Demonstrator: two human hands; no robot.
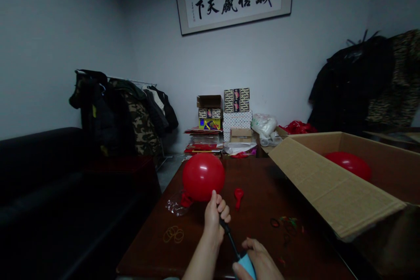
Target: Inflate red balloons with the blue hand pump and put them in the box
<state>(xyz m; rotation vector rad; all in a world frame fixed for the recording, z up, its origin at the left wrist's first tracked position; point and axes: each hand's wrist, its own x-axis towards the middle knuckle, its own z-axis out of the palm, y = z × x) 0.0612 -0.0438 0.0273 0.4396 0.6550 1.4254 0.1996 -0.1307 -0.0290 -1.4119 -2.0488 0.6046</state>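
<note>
A round, inflated red balloon (203, 176) stands over the table, just beyond my left hand (217, 215). The fingers of that hand are wrapped round the balloon's neck and the black end of a balloon pump, with the thumb up against the balloon. From there a thin dark rod slants down to the pump's light blue body (246, 267). My right hand (259, 257) grips this blue part at the bottom edge of the view. A flat red balloon (238, 197) lies on the table, right of the inflated one.
Yellowish rubber bands (173, 234) and a clear plastic bag (177, 204) lie on the left of the dark wooden table (144, 259). Small coloured bands (288, 223) are scattered at right. An open cardboard box (334, 188) there holds a red balloon (349, 165). Boxes (236, 109) are stacked behind.
</note>
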